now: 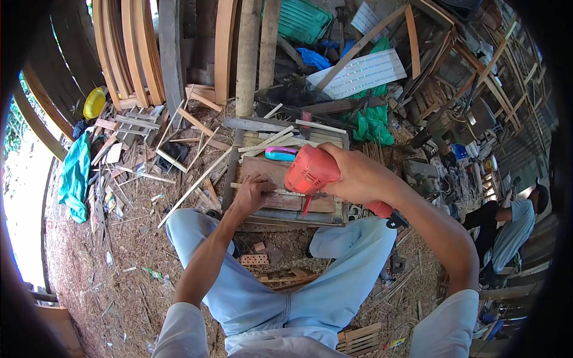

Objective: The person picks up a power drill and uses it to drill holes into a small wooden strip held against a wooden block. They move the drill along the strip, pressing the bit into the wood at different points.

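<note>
A red power drill (311, 169) is in my right hand (358, 176), its vented body tilted over a low wooden work box (347, 203) between my knees. My fingers wrap round its grip, and its black lower end (397, 221) points to the right. My left hand (253, 194) bends its fingers down onto a thin wooden strip (289, 191), which lies across a brown board (253, 169) in the box. Beside the drill's body is a small pink and teal object (280, 153). The drill's working end is hidden below its body.
Several thin sticks (268, 142) lie at the box's far side. Sawdust and wood scraps cover the floor (119, 262). Curved wooden pieces (140, 53) lean at the back left, near a yellow bowl (94, 102). Another person (513, 227) sits at the right.
</note>
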{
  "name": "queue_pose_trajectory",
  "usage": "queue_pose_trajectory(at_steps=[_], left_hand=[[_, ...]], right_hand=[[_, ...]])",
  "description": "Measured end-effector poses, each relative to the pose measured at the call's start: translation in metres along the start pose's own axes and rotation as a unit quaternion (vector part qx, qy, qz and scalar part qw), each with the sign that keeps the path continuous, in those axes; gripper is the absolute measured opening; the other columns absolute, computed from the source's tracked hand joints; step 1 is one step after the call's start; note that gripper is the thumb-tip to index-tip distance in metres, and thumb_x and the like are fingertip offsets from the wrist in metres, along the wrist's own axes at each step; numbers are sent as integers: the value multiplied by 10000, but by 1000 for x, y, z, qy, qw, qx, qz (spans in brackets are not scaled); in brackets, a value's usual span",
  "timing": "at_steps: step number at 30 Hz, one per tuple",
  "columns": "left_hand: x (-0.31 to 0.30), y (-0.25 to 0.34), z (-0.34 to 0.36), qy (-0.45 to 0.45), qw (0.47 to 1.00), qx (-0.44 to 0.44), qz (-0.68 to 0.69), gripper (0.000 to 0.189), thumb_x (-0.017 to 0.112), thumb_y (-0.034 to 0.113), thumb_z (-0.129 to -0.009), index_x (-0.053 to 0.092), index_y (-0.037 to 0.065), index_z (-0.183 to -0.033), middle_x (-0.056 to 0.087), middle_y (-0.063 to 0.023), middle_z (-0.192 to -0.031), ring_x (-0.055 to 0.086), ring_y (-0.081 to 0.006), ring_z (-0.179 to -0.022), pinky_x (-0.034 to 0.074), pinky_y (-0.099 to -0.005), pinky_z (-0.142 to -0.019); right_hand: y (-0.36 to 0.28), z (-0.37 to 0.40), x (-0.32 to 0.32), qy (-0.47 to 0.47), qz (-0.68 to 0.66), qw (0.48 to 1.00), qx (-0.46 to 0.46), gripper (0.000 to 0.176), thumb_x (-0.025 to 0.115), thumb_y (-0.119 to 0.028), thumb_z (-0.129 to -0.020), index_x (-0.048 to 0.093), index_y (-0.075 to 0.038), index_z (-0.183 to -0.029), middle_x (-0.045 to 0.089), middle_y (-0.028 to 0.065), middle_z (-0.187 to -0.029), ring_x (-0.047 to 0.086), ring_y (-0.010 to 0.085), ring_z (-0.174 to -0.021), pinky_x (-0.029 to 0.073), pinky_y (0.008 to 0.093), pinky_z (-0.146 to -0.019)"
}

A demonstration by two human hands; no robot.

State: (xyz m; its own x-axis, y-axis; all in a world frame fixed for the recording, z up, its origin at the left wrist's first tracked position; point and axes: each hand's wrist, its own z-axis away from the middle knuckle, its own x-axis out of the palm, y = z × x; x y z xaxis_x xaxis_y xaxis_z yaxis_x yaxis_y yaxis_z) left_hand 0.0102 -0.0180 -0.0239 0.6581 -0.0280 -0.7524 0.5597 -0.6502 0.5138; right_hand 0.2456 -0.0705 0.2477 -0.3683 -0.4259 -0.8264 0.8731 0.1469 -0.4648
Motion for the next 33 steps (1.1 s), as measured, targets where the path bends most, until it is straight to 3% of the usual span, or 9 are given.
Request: queue_pose_trajectory(at_steps=[5,15,18,21,33], left_hand=[[7,-5,2,11,1000,8,-8,192,769,177,-739,744,118,-921,676,18,-967,587,-221,-959,443,-408,-846],[5,-2,0,35,999,36,-1,195,789,190,-732,727,98,-892,672,7,-941,585,-229,-912,452,-397,-789],[4,-2,2,9,1000,10,-8,208,764,235,-755,739,125,-929,673,20,-973,584,-228,-952,441,-414,-830],[4,0,2,32,998,36,-27,191,790,181,-732,721,98,-890,669,6,-939,582,-233,-909,455,-401,-781],[1,1,1,9,1000,8,-5,213,773,165,-734,712,97,-926,649,-17,-953,586,-252,-955,440,-424,-827]], right_hand=[[-5,0,5,17,27,999,-17,682,699,-141,-770,423,-44,-1386,664,274,-1064,663,421,-966,524,453,-829],[-4,3,8,6,24,1000,-9,682,686,-133,-775,414,-53,-1395,658,282,-1078,648,443,-993,520,473,-854],[-3,2,12,24,20,999,-38,689,678,-127,-773,407,-58,-1403,655,283,-1086,643,445,-1005,520,471,-860],[-5,-1,11,8,31,999,-17,698,678,-126,-766,408,-60,-1406,651,284,-1095,640,442,-1017,518,467,-865],[5,-4,12,6,11,1000,-13,733,691,-120,-754,403,-66,-1425,655,268,-1104,651,419,-1013,517,447,-871]])
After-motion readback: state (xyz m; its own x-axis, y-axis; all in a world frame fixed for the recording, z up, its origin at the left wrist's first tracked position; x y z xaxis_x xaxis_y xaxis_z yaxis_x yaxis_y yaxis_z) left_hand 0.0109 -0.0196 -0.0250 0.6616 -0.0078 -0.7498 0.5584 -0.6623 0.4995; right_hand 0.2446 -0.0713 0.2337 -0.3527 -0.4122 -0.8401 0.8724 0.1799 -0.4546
